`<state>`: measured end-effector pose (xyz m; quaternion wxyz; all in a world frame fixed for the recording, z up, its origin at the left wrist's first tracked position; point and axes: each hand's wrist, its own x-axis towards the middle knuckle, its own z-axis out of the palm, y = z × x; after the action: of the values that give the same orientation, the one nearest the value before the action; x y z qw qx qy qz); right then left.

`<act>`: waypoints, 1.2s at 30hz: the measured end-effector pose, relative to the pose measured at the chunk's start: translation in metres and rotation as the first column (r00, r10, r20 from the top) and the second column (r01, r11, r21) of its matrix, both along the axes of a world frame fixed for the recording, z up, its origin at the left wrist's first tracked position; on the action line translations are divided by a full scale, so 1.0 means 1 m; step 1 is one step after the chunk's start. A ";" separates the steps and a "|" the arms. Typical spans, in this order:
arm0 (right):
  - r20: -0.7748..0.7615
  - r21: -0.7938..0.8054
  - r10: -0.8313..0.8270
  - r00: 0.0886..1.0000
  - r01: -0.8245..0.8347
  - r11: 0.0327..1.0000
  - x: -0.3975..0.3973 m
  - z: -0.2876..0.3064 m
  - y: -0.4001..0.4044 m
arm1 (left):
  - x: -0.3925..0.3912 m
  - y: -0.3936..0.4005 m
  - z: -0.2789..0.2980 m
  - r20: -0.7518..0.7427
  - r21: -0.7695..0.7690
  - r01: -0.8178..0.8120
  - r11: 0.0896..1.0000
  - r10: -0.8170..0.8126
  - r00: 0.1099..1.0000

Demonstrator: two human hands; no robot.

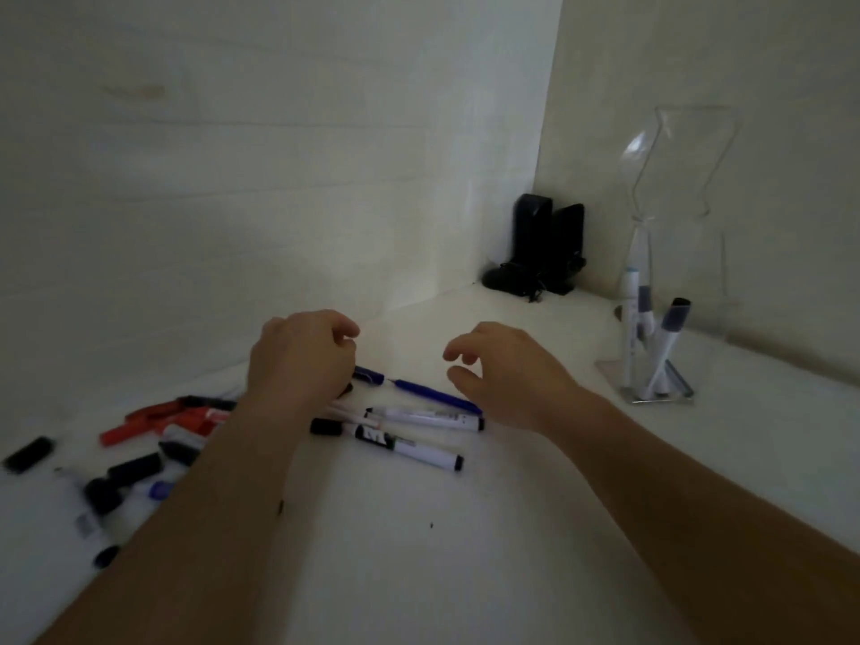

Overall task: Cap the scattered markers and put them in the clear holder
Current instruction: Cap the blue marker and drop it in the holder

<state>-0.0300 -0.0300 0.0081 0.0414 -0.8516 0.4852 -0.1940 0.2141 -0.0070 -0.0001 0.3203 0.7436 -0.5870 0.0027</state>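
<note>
Markers lie scattered on the white table. A blue pen (pixel 433 394) and its cap (pixel 369 375) lie between my hands. Two white markers with black caps (pixel 409 446) (pixel 428 417) lie just in front of them. My left hand (pixel 300 356) hovers over the blue cap with fingers curled, holding nothing that I can see. My right hand (pixel 507 374) hovers over the blue pen's right end, fingers apart and empty. The clear holder (pixel 670 281) stands at the right with several markers (pixel 663 351) in it.
Red markers (pixel 163 418) and black caps (pixel 135 472) lie in a pile at the left, with one loose black cap (pixel 29 454) farther left. A black object (pixel 544 246) stands in the back corner. Walls close the table at the back and right.
</note>
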 end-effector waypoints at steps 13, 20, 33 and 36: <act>0.111 0.270 -0.025 0.993 -0.006 0.963 0.018 -0.028 -0.037 | -0.008 -0.005 -0.010 0.218 0.363 -0.077 0.928 -0.004 0.976; 0.345 0.294 -0.092 0.934 -0.014 0.956 0.008 -0.033 -0.036 | -0.034 -0.010 -0.017 0.282 0.268 -0.093 0.959 0.014 0.959; 0.543 0.022 0.012 0.839 -0.028 0.999 -0.014 -0.010 -0.026 | -0.051 0.001 -0.002 -0.068 -0.182 0.156 0.971 -0.171 0.983; 0.518 0.016 0.011 0.855 -0.022 1.000 -0.012 -0.011 -0.025 | -0.056 0.003 0.000 -0.076 -0.208 0.162 0.965 -0.181 0.981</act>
<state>-0.0424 -0.0555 -0.0028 0.1810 -0.7717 0.4510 -0.4103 0.1580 -0.0038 -0.0003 0.4200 0.6532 -0.6300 -0.0010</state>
